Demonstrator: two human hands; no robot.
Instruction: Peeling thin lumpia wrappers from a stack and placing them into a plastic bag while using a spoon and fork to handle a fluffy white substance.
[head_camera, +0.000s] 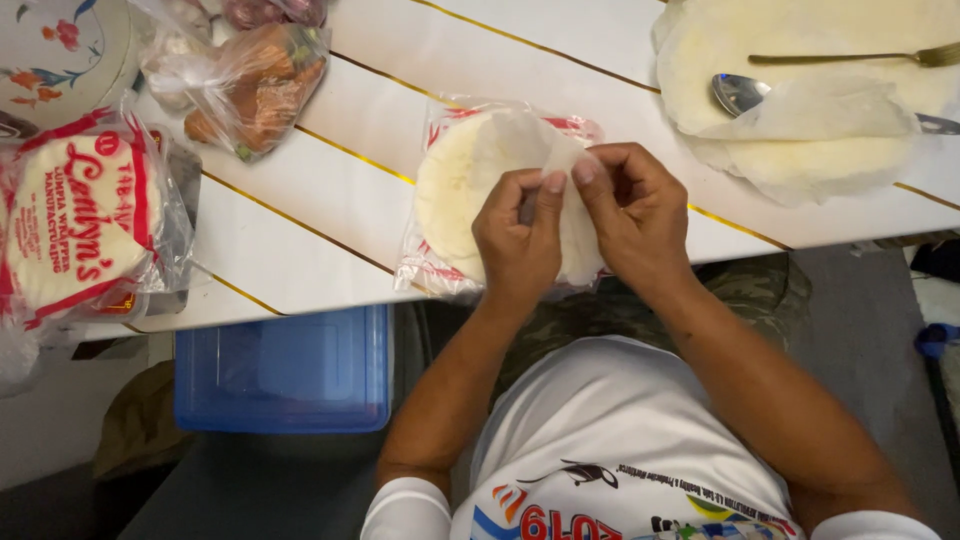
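— So what are the hands doing?
— Both pinch one thin wrapper sheet (560, 160) at its near edge, left hand (517, 240) and right hand (630, 215) thumb to thumb.
— And the stack?
— The round wrapper stack (455, 185) lies just beyond and left, on its opened plastic bag (440, 275), at the white table (330, 210) edge.
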